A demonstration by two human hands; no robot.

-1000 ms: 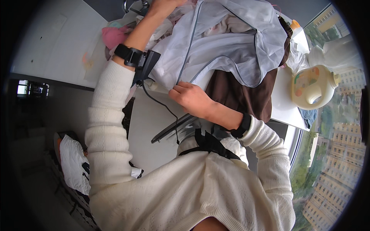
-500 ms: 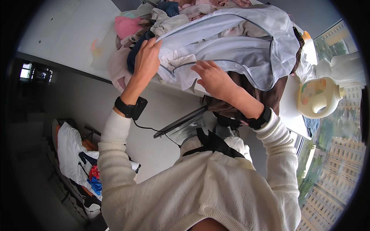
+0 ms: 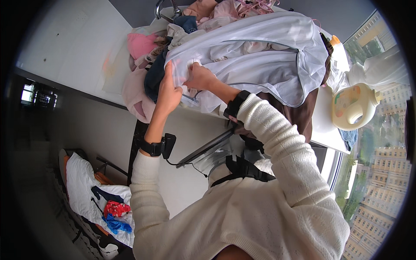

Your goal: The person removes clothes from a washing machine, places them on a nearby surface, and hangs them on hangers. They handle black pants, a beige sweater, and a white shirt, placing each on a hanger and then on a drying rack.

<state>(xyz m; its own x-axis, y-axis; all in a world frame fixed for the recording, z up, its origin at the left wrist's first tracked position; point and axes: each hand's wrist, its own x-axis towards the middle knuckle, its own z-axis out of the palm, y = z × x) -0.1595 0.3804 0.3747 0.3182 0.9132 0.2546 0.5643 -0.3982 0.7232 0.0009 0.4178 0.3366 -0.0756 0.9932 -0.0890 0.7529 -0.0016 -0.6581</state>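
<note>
A white mesh laundry bag (image 3: 264, 65) with a grey zipper lies open on the counter, and pale clothes show inside its mouth. My left hand (image 3: 170, 92) is closed on the bag's left end, its fingers partly behind the thin mesh. My right hand (image 3: 203, 79) reaches into that same end, close beside the left. Its fingers are curled at a white garment (image 3: 193, 64); the fingertips are partly hidden by cloth.
Behind the bag are pink clothes (image 3: 225, 11) and a tap (image 3: 175, 9). A pink garment (image 3: 136, 93) hangs over the counter's front edge at left; brown cloth (image 3: 299, 119) hangs at right. A cream detergent jug (image 3: 353, 106) stands by the window.
My right hand has moved left, from the zipper edge into the bag's left end. My left hand has come slightly down and nearer, still holding the bag.
</note>
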